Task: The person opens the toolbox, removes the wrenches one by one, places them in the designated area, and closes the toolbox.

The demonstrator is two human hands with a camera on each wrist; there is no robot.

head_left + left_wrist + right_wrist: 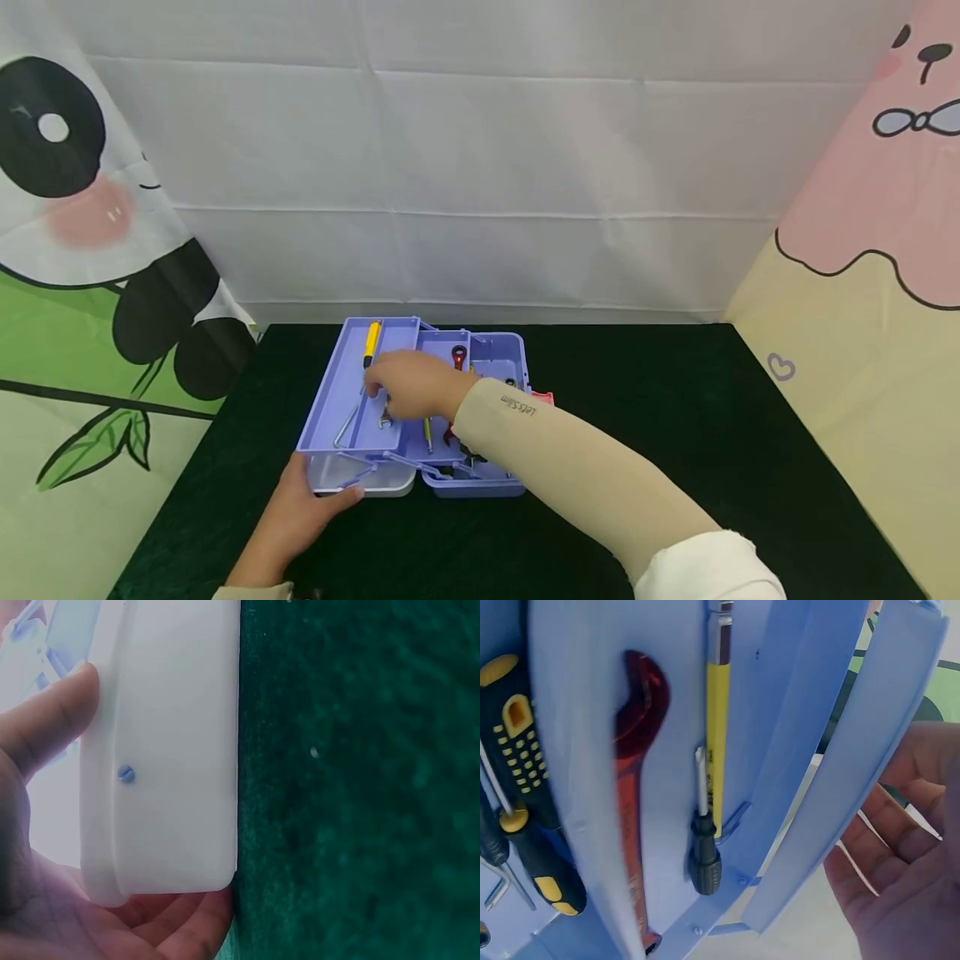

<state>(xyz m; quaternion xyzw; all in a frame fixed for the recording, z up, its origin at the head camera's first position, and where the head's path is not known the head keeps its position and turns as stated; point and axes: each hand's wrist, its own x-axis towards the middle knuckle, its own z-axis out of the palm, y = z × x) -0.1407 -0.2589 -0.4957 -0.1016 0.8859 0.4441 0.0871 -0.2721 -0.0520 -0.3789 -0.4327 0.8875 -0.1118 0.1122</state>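
Observation:
A purple toolbox (432,490) stands with its tiered trays spread out to the left. My left hand (296,512) grips the corner of its whitish lid (176,735), thumb over the rim and fingers round the end wall. Over the upper tray (330,392) is my right hand (422,383), its fingers pointing down. A yellow-handled screwdriver (372,340), a bent metal rod (344,427) and a small silver wrench end (386,419) lie around it. The tray wall hides the right fingertips in the right wrist view, so anything held there is unclear.
The middle tray bears a red wrench (630,817), a yellow rod-like tool (718,735) and a short black screwdriver (705,859). Black-and-yellow-handled tools (551,874) lie in the bottom compartment. Something red (543,397) is behind the right forearm. Dark green cloth (637,383) covers the table.

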